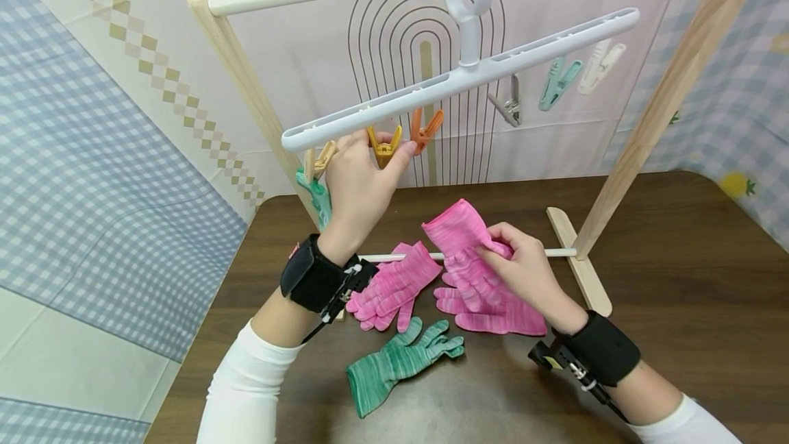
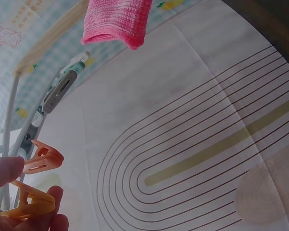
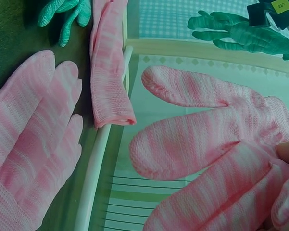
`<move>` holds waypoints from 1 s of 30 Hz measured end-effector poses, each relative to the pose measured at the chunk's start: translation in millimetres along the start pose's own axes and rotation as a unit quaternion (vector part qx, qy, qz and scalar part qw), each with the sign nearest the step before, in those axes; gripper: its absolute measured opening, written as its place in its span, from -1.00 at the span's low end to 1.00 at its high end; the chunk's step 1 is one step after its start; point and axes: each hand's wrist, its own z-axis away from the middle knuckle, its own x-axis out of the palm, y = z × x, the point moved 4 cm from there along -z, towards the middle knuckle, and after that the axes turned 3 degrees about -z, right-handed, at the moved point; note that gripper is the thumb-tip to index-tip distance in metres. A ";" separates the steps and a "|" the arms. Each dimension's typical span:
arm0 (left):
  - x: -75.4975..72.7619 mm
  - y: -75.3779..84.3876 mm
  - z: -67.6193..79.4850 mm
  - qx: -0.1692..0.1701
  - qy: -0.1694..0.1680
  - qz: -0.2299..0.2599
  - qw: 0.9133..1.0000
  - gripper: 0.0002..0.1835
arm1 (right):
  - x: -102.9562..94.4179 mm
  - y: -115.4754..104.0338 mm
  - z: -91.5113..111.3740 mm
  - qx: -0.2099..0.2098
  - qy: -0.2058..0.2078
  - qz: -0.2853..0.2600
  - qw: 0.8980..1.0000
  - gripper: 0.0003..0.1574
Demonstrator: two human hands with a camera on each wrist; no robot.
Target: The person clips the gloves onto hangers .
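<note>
My left hand (image 1: 360,187) is raised under the white hanger (image 1: 431,88) and pinches a yellow clothespin (image 1: 383,149) that hangs from it. Beside the thumb hangs an orange clothespin (image 1: 425,132). My right hand (image 1: 524,266) holds a pink glove (image 1: 462,238) near its cuff, with the cuff upward and the fingers hanging down. In the right wrist view that held pink glove (image 3: 192,144) shows its spread fingers. Partly behind my left hand, a green glove (image 1: 314,197) hangs at the hanger's left end, near a tan clothespin (image 1: 320,159).
On the brown table (image 1: 690,307) lie more pink gloves (image 1: 401,283) and a green glove (image 1: 401,365). A wooden rack, with its post (image 1: 653,115) at the right, carries the hanger. Grey (image 1: 508,105), teal (image 1: 559,84) and white clothespins (image 1: 600,67) hang on the right half.
</note>
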 end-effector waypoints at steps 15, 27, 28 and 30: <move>-1.0 -0.3 -1.0 0.006 -0.002 0.014 1.000 -0.67 | 2.9 -5.2 -3.1 -0.008 -0.002 -0.014 1.000 -0.84; -0.2 -1.4 1.2 -0.016 -0.040 0.069 0.997 -0.63 | 7.4 -5.6 -7.3 -0.015 -0.027 -0.021 0.999 -0.86; -0.4 -1.2 1.3 -0.017 -0.042 0.072 0.996 -0.63 | 8.0 -5.7 -7.8 -0.016 -0.029 -0.022 0.999 -0.86; -0.9 -0.5 1.4 -0.018 -0.045 0.078 0.996 -0.62 | 9.2 -6.6 -9.0 -0.014 -0.034 -0.027 0.999 -0.85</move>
